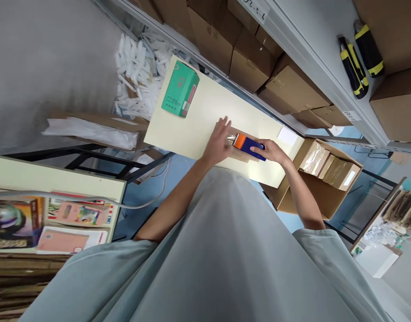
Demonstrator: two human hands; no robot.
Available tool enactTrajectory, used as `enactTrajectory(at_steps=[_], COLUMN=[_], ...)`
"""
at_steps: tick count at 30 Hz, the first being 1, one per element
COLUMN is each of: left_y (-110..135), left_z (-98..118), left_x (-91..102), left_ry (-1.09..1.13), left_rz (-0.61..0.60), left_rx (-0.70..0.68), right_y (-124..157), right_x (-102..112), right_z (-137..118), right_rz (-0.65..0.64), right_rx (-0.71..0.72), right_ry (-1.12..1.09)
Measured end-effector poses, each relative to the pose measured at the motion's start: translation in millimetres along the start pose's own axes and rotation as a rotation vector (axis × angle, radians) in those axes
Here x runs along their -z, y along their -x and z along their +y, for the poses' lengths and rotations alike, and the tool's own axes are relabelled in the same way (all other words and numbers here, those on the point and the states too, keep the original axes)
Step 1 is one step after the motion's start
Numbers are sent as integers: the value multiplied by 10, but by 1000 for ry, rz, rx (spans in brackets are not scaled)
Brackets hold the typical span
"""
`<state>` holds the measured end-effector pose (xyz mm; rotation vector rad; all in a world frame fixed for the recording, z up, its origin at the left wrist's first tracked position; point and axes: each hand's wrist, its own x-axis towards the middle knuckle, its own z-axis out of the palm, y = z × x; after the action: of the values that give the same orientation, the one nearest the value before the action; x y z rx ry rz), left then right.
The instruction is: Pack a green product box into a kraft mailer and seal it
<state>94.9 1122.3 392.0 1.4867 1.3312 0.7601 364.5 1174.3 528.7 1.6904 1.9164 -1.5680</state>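
Note:
My left hand point(218, 141) lies flat with fingers stretched on a small brown cardboard box point(241, 154) on the cream table point(205, 112). My right hand point(271, 150) is closed round the blue handle of a tape dispenser point(248, 145) with an orange head, which rests on the box top beside a strip of clear tape. A green box point(180, 88) lies at the table's far left end, well away from both hands.
An open carton point(326, 179) with taped packets stands right of the table. Shelves with brown boxes point(252, 53) and yellow-black tools point(358, 62) run behind. White packing scraps point(138, 71) lie at the left. A second table with printed boxes point(57, 214) is near left.

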Motion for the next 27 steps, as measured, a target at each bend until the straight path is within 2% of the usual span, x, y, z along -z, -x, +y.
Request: enactTrajectory(at_steps=[1, 3, 5, 9, 16, 20, 25, 27], left_y=[-12, -58, -111, -148, -119, -146, -162, -162], left_z=[7, -10, -51, -96, 45, 100, 137, 147], left_x=[-38, -125, -193, -224, -259, -278, -240, -230], left_ry=[-50, -139, -233, -375, -427, -410, -404, -393], left_rz=[-99, -236, -287, -270, -256, -260, -274, -267], left_rx=[-81, -130, -135, -142, -131, -133, -126, -115], right_y=[1, -6, -20, -44, 69, 433, 1149, 1317], right_x=[1, 0, -2, -28, -69, 181, 650, 760], right_z=[11, 34, 56, 73, 86, 327, 839, 1013], right_rz=[-1, -6, -3, 22, 32, -16, -77, -72], right_rx=[5, 20, 31, 21, 19, -76, -203, -223], right_ry=[2, -4, -1, 72, 159, 56, -59, -73])
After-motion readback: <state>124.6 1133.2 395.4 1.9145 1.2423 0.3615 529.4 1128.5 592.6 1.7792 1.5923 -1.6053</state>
